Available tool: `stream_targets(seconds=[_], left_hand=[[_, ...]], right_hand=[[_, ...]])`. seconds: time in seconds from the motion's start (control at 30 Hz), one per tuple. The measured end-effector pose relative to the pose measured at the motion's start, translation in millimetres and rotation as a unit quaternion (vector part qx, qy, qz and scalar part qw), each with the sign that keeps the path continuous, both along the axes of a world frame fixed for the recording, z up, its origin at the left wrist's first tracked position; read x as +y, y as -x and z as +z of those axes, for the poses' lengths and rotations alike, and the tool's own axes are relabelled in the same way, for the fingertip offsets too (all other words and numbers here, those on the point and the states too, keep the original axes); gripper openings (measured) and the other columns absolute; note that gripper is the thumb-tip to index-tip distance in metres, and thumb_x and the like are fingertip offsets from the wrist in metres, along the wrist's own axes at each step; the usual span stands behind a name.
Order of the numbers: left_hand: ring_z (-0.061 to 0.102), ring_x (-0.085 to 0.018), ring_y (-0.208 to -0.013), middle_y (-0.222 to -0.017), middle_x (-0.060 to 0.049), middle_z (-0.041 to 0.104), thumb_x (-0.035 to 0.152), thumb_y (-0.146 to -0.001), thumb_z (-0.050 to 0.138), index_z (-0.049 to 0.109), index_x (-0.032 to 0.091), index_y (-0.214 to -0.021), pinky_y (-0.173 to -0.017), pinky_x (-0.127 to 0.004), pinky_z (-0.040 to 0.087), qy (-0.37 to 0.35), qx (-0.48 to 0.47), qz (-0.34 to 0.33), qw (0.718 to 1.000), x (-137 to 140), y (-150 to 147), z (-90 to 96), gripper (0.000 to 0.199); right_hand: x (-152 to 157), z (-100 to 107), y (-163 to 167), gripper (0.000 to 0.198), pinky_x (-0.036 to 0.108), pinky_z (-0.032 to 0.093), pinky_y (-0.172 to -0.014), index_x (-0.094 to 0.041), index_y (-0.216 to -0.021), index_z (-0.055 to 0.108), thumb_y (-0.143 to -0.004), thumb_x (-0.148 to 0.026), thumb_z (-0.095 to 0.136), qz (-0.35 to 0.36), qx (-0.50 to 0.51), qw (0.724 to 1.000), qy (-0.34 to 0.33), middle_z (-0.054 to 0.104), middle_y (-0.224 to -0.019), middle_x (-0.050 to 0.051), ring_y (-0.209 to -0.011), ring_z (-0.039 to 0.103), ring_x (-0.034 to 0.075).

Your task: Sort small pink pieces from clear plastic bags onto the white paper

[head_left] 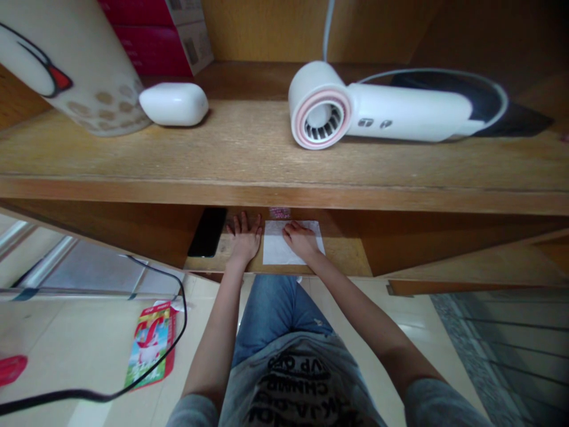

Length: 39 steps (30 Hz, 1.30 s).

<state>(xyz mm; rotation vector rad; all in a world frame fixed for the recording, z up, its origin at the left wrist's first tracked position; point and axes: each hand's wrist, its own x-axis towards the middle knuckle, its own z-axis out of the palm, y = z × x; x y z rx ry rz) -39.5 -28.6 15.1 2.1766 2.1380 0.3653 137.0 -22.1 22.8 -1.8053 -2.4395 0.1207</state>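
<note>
On the lower wooden desk surface (351, 252) lies a white sheet of paper (273, 250). My right hand (301, 240) rests on top of the sheet with its fingers curled; whether something small is in them is hidden. To the left of the paper, my left hand (245, 237) lies flat on the wood, fingers spread and holding nothing. A black phone (208, 232) is flat on the desk just left of that hand. Beyond the paper, a small pink patterned item (280, 212) shows partly under the shelf edge.
The upper shelf (249, 154) overhangs the desk. It bears a white hair dryer (400, 112), a white earbud case (174, 104), a large cup (89, 71) and a red box (146, 41). A black cable (183, 308) hangs at the left above a colourful packet (151, 344) on the floor.
</note>
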Motion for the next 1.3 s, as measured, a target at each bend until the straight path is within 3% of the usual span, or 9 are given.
stream_targets(seconds=[0.17,0.27,0.5,0.77,1.07,1.17,1.23,1.3], left_hand=[[0.017,-0.035,-0.133,-0.142,-0.013,0.031,0.038,-0.087,0.037,0.042,0.026,-0.131,-0.102,-0.062,0.009,-0.071,-0.031,-0.024,0.997,3.2,-1.3,7.7,0.045],[0.027,-0.030,-0.129,-0.134,-0.012,0.042,0.040,-0.086,0.040,0.048,0.026,-0.126,-0.105,-0.054,0.010,-0.112,-0.065,-0.067,0.989,10.3,-7.2,15.3,0.043],[0.046,-0.030,-0.112,-0.108,-0.013,0.061,0.035,-0.083,0.046,0.062,0.020,-0.103,-0.101,-0.048,0.023,-0.091,-0.109,-0.100,0.985,44.9,-33.1,25.0,0.031],[0.039,-0.029,-0.123,-0.124,-0.013,0.054,0.018,-0.078,0.046,0.056,0.015,-0.117,-0.104,-0.045,0.023,-0.082,-0.086,-0.145,0.982,71.2,-50.6,25.3,0.040],[0.041,-0.029,-0.122,-0.119,-0.011,0.058,0.018,-0.075,0.050,0.061,0.017,-0.107,-0.104,-0.048,0.024,-0.125,-0.186,-0.092,0.970,68.0,-42.7,29.6,0.034],[0.047,-0.026,-0.116,-0.111,-0.009,0.062,0.018,-0.074,0.051,0.064,0.018,-0.098,-0.102,-0.044,0.030,-0.181,-0.319,-0.051,0.929,67.4,-37.0,31.6,0.027],[0.053,-0.023,-0.109,-0.104,-0.007,0.064,0.019,-0.075,0.050,0.064,0.019,-0.092,-0.097,-0.040,0.038,-0.209,-0.445,-0.015,0.871,66.4,-35.0,33.2,0.022],[0.058,-0.020,-0.099,-0.095,-0.005,0.066,0.023,-0.076,0.051,0.063,0.019,-0.089,-0.086,-0.036,0.046,-0.199,-0.572,0.045,0.794,63.0,-34.6,35.5,0.018]], right_hand=[[0.1,-0.8,-0.5,0.036,0.024,0.037,-0.064,-0.019,-0.096,0.060,-0.091,-0.034,0.028,0.002,0.019,1.000,-0.010,0.062,-0.102,0.007,-0.083,0.058,0.017],[-0.7,-0.8,-0.7,0.036,0.024,0.037,-0.064,-0.019,-0.096,0.061,-0.091,-0.035,0.028,0.003,0.036,0.999,-0.016,0.062,-0.101,0.007,-0.083,0.058,0.017],[0.2,-3.5,-4.6,0.035,0.025,0.037,-0.067,-0.020,-0.088,0.062,-0.089,-0.040,0.033,0.003,0.095,0.995,-0.031,0.063,-0.097,0.006,-0.083,0.057,0.016],[14.0,-9.5,-15.9,0.042,0.024,0.039,-0.067,-0.018,-0.083,0.062,-0.093,-0.038,0.027,-0.050,0.211,0.976,0.001,0.065,-0.080,0.006,-0.076,0.058,0.015],[20.3,-7.4,-18.5,0.049,0.025,0.040,-0.064,-0.017,-0.082,0.063,-0.093,-0.038,0.020,-0.083,0.253,0.962,0.059,0.067,-0.078,0.009,-0.070,0.060,0.016],[24.0,-8.3,-19.4,0.050,0.024,0.040,-0.062,-0.018,-0.081,0.063,-0.093,-0.040,0.019,-0.083,0.260,0.959,0.075,0.066,-0.076,0.007,-0.067,0.060,0.015],[26.5,-9.8,-20.6,0.050,0.023,0.040,-0.059,-0.018,-0.079,0.063,-0.092,-0.043,0.021,-0.086,0.298,0.947,0.079,0.065,-0.071,0.005,-0.064,0.059,0.014],[27.7,-11.0,-22.2,0.050,0.023,0.039,-0.055,-0.018,-0.076,0.062,-0.090,-0.047,0.024,-0.088,0.347,0.931,0.071,0.063,-0.065,0.003,-0.061,0.058,0.014]])
